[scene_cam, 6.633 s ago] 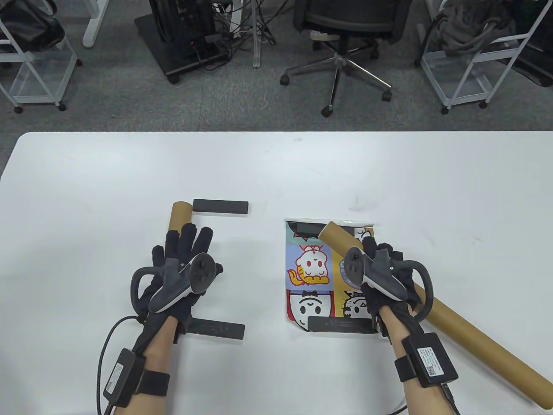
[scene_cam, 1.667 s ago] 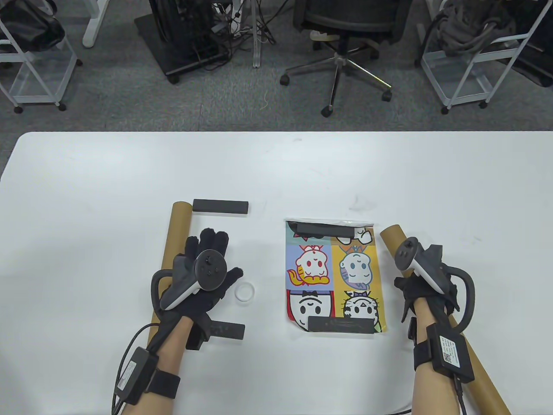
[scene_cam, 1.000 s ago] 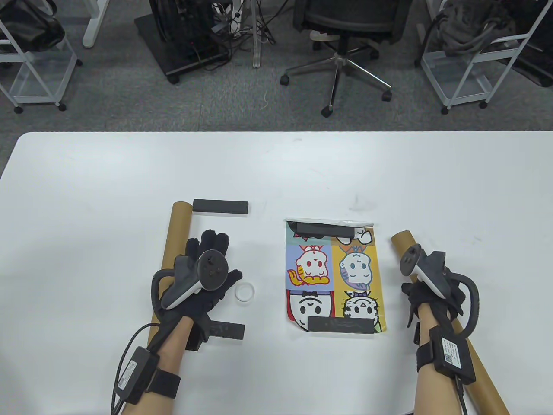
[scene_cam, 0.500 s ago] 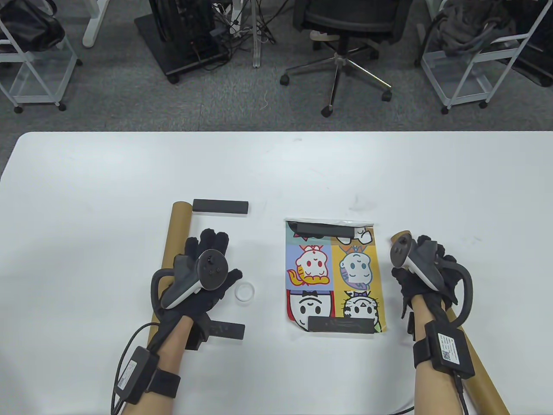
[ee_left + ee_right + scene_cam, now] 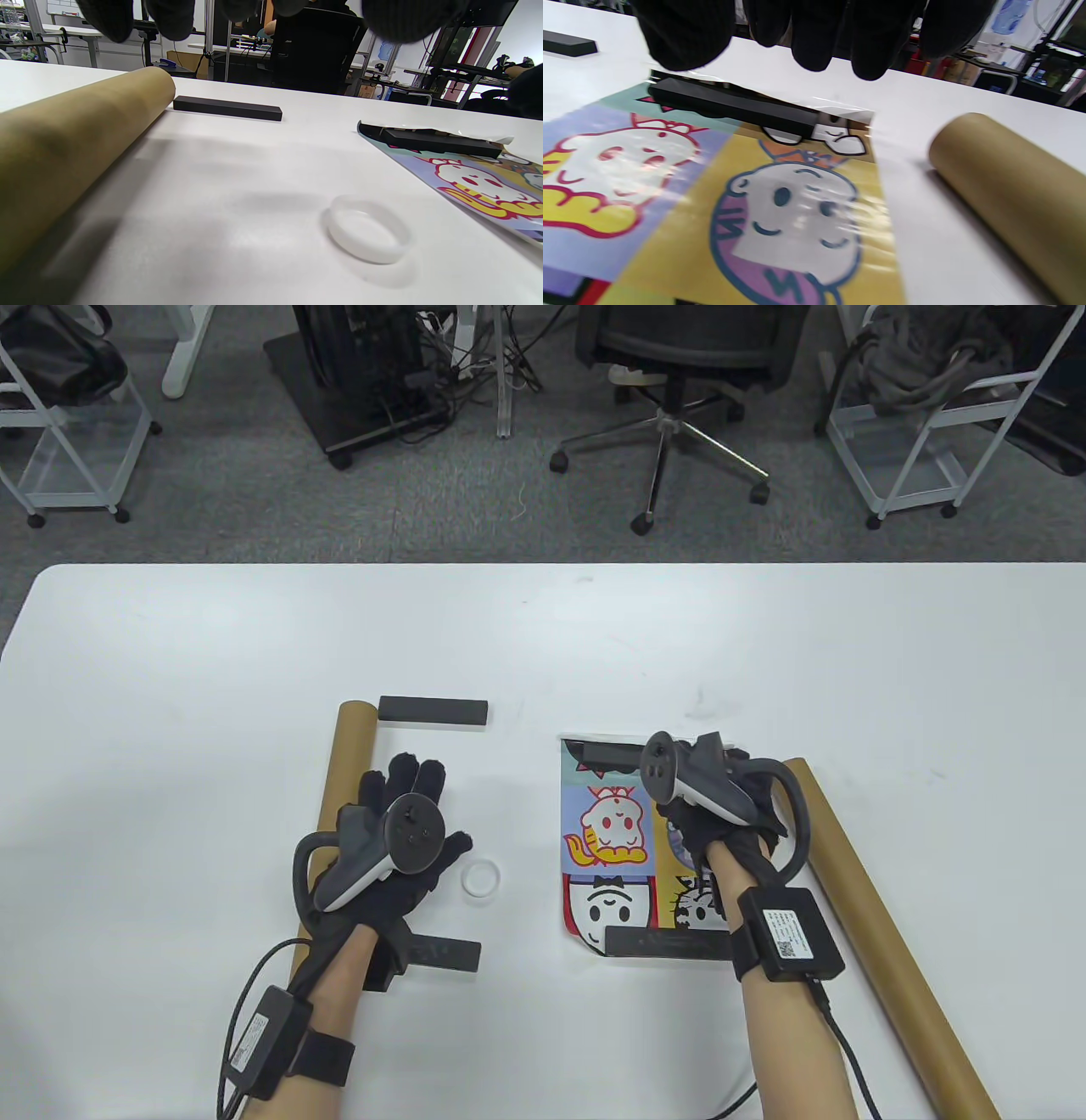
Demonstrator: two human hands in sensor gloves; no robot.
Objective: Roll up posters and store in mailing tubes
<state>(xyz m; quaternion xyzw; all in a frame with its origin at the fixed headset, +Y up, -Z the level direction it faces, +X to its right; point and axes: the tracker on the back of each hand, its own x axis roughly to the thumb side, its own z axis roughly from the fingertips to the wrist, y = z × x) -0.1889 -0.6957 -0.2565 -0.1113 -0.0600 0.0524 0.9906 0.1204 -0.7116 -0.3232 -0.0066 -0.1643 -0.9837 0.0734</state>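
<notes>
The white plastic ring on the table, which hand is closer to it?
Left. The left hand hovers just beside the white ring, thumb nearly at its edge. The right hand is well off to its right, over the poster.

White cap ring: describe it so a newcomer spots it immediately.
On the white table, look between the left hand and the cartoon poster. The white cap ring lies flat there, touching neither. It is the only small round thing among long brown tubes and black bars.
</notes>
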